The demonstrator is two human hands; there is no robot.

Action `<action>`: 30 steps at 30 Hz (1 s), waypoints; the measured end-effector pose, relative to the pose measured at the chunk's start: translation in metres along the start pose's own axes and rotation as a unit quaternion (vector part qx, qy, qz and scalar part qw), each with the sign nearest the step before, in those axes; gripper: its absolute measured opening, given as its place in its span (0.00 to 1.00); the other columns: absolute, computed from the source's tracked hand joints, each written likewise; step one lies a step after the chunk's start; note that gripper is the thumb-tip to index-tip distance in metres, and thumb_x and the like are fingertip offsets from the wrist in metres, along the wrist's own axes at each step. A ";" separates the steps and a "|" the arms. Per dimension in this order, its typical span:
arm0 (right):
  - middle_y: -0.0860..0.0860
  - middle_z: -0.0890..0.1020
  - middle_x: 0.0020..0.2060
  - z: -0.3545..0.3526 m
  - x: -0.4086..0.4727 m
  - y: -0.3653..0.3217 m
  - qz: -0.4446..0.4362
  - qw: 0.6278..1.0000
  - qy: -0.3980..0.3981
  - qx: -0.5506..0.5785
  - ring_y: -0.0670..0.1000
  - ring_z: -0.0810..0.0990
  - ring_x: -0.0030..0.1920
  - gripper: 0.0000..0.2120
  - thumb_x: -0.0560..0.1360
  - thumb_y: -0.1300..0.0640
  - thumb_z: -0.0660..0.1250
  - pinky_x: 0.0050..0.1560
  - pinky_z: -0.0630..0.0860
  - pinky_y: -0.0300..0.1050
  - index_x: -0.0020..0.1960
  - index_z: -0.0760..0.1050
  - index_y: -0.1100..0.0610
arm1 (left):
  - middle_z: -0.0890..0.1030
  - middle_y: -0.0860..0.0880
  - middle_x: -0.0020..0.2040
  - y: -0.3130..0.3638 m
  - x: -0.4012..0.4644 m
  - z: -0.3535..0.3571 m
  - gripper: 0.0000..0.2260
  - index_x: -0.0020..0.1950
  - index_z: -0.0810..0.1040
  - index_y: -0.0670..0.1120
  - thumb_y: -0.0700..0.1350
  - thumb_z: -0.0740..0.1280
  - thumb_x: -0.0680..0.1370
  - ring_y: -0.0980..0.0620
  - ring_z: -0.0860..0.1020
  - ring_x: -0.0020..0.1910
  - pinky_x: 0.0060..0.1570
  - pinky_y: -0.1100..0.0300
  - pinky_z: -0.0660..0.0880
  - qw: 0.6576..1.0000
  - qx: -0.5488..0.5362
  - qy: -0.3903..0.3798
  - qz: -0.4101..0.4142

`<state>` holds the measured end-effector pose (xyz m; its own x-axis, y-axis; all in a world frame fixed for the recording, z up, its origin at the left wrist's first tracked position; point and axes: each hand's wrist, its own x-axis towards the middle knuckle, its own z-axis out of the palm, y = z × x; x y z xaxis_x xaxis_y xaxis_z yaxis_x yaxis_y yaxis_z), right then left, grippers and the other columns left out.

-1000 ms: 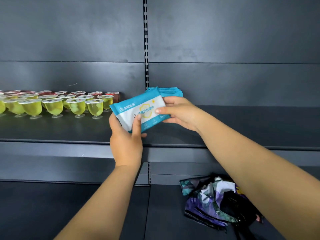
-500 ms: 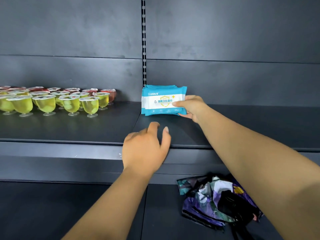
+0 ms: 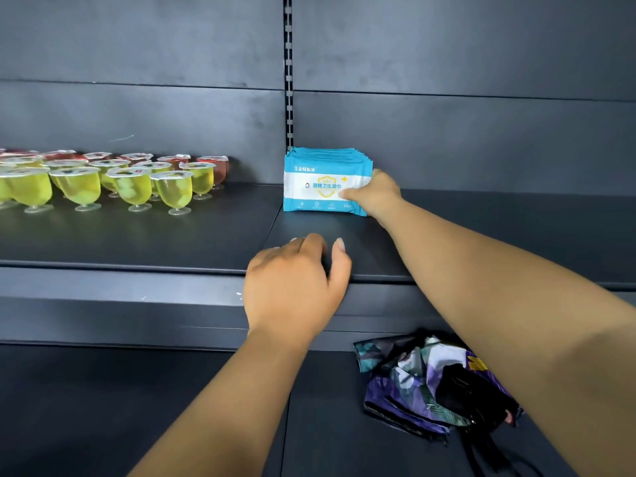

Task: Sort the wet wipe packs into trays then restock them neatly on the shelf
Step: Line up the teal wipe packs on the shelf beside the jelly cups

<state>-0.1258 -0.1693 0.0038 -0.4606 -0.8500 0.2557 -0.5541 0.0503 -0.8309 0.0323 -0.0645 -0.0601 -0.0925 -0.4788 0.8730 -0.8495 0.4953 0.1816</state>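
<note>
Pinching the wipe packs [image 3: 323,182] upright, right hand [image 3: 375,194] reaches; left hand [image 3: 296,287] hovers loosely curled.

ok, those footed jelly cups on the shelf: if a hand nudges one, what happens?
The jelly cups would probably tip: a wide bowl sits on a small foot. They stand close together, so one falling may knock its neighbours. The thin film lids look easy to puncture, so likely fragile on top.
</note>
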 end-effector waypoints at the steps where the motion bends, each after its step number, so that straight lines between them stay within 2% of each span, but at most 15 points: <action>1: 0.51 0.78 0.58 -0.001 -0.001 0.000 0.004 1.000 0.005 -0.011 0.52 0.77 0.57 0.23 0.70 0.55 0.73 0.52 0.73 0.42 0.61 0.70 0.57 | 0.70 0.51 0.20 0.000 0.001 0.001 0.18 0.27 0.72 0.46 0.51 0.54 0.74 0.49 0.61 0.20 0.29 0.64 0.57 1.000 0.003 0.002 0.000; 4: 0.53 0.76 0.59 -0.006 -0.006 0.001 0.026 1.000 0.008 -0.003 0.53 0.76 0.58 0.25 0.71 0.55 0.72 0.51 0.72 0.43 0.62 0.66 0.59 | 0.70 0.51 0.20 -0.001 0.001 0.003 0.18 0.28 0.73 0.46 0.52 0.54 0.74 0.51 0.58 0.22 0.29 0.64 0.58 1.000 0.005 0.005 0.004; 7: 0.53 0.74 0.62 -0.017 -0.018 -0.002 0.024 1.000 0.016 0.008 0.53 0.74 0.60 0.27 0.72 0.55 0.71 0.50 0.69 0.40 0.65 0.64 0.59 | 0.73 0.50 0.23 -0.001 0.000 0.003 0.21 0.32 0.75 0.45 0.54 0.50 0.75 0.50 0.61 0.23 0.30 0.62 0.60 1.000 -0.020 -0.023 0.003; 10: 0.53 0.75 0.61 -0.035 -0.047 -0.008 -0.028 0.999 0.022 -0.035 0.52 0.74 0.60 0.22 0.74 0.54 0.68 0.49 0.67 0.38 0.64 0.67 0.59 | 0.78 0.48 0.32 0.003 0.001 -0.005 0.30 0.42 0.76 0.45 0.59 0.38 0.70 0.48 0.67 0.30 0.37 0.59 0.60 0.997 -0.012 -0.081 -0.013; 12: 0.53 0.76 0.59 -0.052 -0.074 -0.005 -0.080 0.994 0.037 -0.058 0.50 0.75 0.58 0.17 0.74 0.54 0.68 0.49 0.66 0.36 0.61 0.71 0.58 | 0.80 0.45 0.37 0.004 0.002 -0.009 0.33 0.47 0.76 0.44 0.60 0.36 0.69 0.44 0.71 0.34 0.38 0.58 0.61 0.996 0.001 -0.085 -0.017; 14: 0.52 0.76 0.57 -0.070 -0.106 0.010 -0.141 0.986 0.047 -0.069 0.50 0.75 0.57 0.14 0.74 0.55 0.67 0.51 0.65 0.34 0.59 0.73 0.58 | 0.80 0.40 0.40 0.005 0.002 -0.015 0.31 0.50 0.77 0.41 0.58 0.41 0.73 0.40 0.76 0.39 0.40 0.55 0.65 0.997 -0.030 -0.066 -0.022; 16: 0.53 0.78 0.54 -0.089 -0.143 0.033 -0.231 0.968 0.052 -0.086 0.52 0.74 0.56 0.12 0.74 0.56 0.68 0.53 0.65 0.36 0.56 0.76 0.59 | 0.81 0.38 0.42 0.010 -0.007 -0.023 0.24 0.47 0.79 0.38 0.53 0.49 0.76 0.39 0.77 0.45 0.45 0.53 0.69 0.995 -0.081 -0.031 0.045; 18: 0.53 0.81 0.48 -0.105 -0.180 0.060 -0.331 0.935 0.072 -0.103 0.56 0.77 0.52 0.10 0.72 0.55 0.69 0.52 0.69 0.42 0.51 0.78 0.60 | 0.82 0.41 0.44 0.020 -0.030 -0.032 0.16 0.43 0.80 0.37 0.46 0.56 0.76 0.44 0.76 0.50 0.51 0.54 0.67 0.987 -0.105 0.006 0.124; 21: 0.52 0.83 0.39 -0.121 -0.224 0.114 -0.414 0.899 0.084 -0.117 0.57 0.81 0.43 0.11 0.68 0.52 0.67 0.45 0.76 0.48 0.43 0.80 0.60 | 0.83 0.43 0.43 0.053 -0.086 -0.047 0.14 0.41 0.80 0.38 0.44 0.59 0.76 0.47 0.75 0.49 0.50 0.54 0.69 0.980 -0.125 -0.030 0.151; 23: 0.51 0.83 0.37 -0.123 -0.244 0.152 -0.412 0.900 0.058 -0.134 0.56 0.81 0.40 0.13 0.68 0.49 0.66 0.43 0.77 0.49 0.42 0.80 0.59 | 0.82 0.44 0.42 0.071 -0.131 -0.051 0.13 0.40 0.80 0.39 0.45 0.59 0.76 0.48 0.74 0.47 0.47 0.54 0.70 0.977 -0.122 -0.083 0.153; 27: 0.51 0.82 0.35 -0.119 -0.283 0.244 -0.353 0.918 -0.032 -0.175 0.56 0.81 0.37 0.13 0.67 0.48 0.65 0.38 0.74 0.39 0.41 0.80 0.58 | 0.82 0.46 0.40 0.093 -0.235 -0.045 0.13 0.39 0.80 0.42 0.47 0.60 0.75 0.49 0.74 0.45 0.45 0.56 0.68 0.969 -0.100 -0.202 0.104; 30: 0.53 0.83 0.34 -0.110 -0.316 0.318 -0.298 0.932 -0.083 -0.190 0.57 0.81 0.35 0.11 0.64 0.53 0.70 0.37 0.78 0.44 0.41 0.81 0.60 | 0.81 0.46 0.38 0.102 -0.314 -0.037 0.13 0.39 0.80 0.42 0.47 0.59 0.75 0.46 0.76 0.40 0.41 0.54 0.72 0.954 -0.104 -0.278 0.049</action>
<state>-0.2324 0.1731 -0.2867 0.1040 -0.8541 0.5096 -0.8970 -0.3018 -0.3229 -0.0062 0.1636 -0.2987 -0.4758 -0.7046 0.5265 -0.7070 0.6625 0.2475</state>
